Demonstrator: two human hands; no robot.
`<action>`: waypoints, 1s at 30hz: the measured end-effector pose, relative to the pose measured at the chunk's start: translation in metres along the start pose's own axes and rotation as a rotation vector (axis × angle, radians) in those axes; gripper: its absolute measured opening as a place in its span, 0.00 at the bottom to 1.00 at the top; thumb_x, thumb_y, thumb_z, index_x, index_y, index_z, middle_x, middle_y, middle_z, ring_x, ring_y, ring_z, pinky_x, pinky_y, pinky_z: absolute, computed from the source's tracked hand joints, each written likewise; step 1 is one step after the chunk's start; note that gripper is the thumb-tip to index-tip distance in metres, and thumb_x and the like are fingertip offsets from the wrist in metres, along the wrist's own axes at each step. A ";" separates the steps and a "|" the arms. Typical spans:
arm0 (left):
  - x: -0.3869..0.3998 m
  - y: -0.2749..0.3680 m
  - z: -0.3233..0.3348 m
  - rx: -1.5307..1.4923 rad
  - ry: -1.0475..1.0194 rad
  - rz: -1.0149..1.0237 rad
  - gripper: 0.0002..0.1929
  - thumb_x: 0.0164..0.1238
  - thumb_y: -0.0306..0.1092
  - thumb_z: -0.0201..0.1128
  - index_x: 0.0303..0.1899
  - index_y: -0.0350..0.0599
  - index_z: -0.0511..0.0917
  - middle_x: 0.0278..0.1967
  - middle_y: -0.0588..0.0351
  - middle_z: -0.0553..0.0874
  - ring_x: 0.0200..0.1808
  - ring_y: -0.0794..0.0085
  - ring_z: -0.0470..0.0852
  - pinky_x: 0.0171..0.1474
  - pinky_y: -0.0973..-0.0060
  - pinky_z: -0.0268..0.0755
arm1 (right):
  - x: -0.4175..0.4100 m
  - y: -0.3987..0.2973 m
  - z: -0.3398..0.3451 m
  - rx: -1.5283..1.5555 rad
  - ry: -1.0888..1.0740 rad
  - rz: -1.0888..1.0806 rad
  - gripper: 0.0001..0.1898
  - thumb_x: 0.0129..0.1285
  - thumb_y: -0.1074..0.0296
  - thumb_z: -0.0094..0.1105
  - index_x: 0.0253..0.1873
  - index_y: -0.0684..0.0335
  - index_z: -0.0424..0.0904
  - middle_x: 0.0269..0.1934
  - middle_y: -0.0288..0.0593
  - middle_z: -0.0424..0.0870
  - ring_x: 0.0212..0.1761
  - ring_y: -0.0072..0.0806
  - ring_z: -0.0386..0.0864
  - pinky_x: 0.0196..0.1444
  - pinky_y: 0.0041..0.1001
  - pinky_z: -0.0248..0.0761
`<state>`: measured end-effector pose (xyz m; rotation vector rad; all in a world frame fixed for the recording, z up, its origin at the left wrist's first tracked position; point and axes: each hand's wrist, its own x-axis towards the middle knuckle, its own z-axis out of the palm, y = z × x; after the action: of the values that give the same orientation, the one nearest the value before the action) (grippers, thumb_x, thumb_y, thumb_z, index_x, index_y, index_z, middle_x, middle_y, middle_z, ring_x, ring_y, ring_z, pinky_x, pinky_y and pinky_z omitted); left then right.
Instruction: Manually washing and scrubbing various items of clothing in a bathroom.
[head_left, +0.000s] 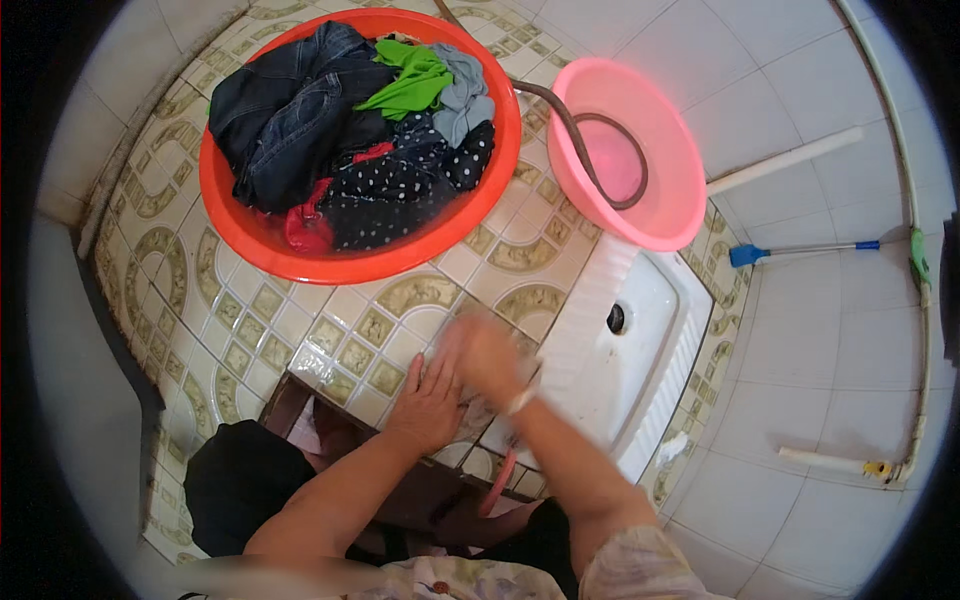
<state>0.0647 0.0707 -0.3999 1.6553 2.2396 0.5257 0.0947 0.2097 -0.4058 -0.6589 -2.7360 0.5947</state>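
Observation:
My left hand (429, 409) lies palm down near the floor's raised tiled edge, thumb and fingers stretched forward. Beside it my right hand (484, 356) is blurred and curled, partly over the left fingertips. A greyish, thin thing (475, 418) shows beneath and between my hands; whether it is cloth or wet tile I cannot make out. Ahead, a large orange-red plastic basin (360, 271) holds dark jeans (292, 127), a green cloth (412, 75), a grey garment (461, 90) and black polka-dot fabric (390, 180) in water.
A pink plastic basin (675, 150) with a brown hose (577, 142) looping into it adjoins a white squat toilet (637, 360) on my right. Along the tiled wall are a blue-headed brush or scraper (750, 255) and pipes (787, 161). A pink hose (497, 484) hangs near my knees.

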 end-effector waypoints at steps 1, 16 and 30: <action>0.001 0.001 -0.008 -0.052 -0.209 -0.029 0.31 0.55 0.41 0.56 0.58 0.31 0.62 0.63 0.40 0.59 0.67 0.54 0.53 0.66 0.50 0.41 | 0.001 -0.001 -0.002 -0.002 -0.002 0.004 0.12 0.58 0.63 0.48 0.29 0.64 0.75 0.26 0.53 0.78 0.28 0.52 0.75 0.31 0.42 0.69; -0.005 0.004 -0.009 0.063 0.025 0.011 0.32 0.57 0.43 0.52 0.61 0.33 0.60 0.65 0.45 0.58 0.68 0.59 0.53 0.67 0.54 0.40 | 0.075 0.037 -0.057 -0.146 -0.335 0.419 0.24 0.44 0.59 0.64 0.45 0.67 0.71 0.39 0.54 0.78 0.43 0.45 0.77 0.44 0.38 0.71; -0.007 -0.013 -0.011 0.108 -0.064 -0.059 0.30 0.63 0.46 0.48 0.62 0.38 0.58 0.66 0.47 0.56 0.69 0.57 0.46 0.69 0.57 0.31 | 0.040 0.044 -0.047 0.562 0.068 0.255 0.23 0.48 0.84 0.41 0.52 0.65 0.73 0.33 0.44 0.80 0.33 0.30 0.78 0.37 0.26 0.72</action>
<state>0.0511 0.0593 -0.3957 1.6270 2.2981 0.3383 0.0929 0.2798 -0.3782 -0.8549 -2.2653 1.3038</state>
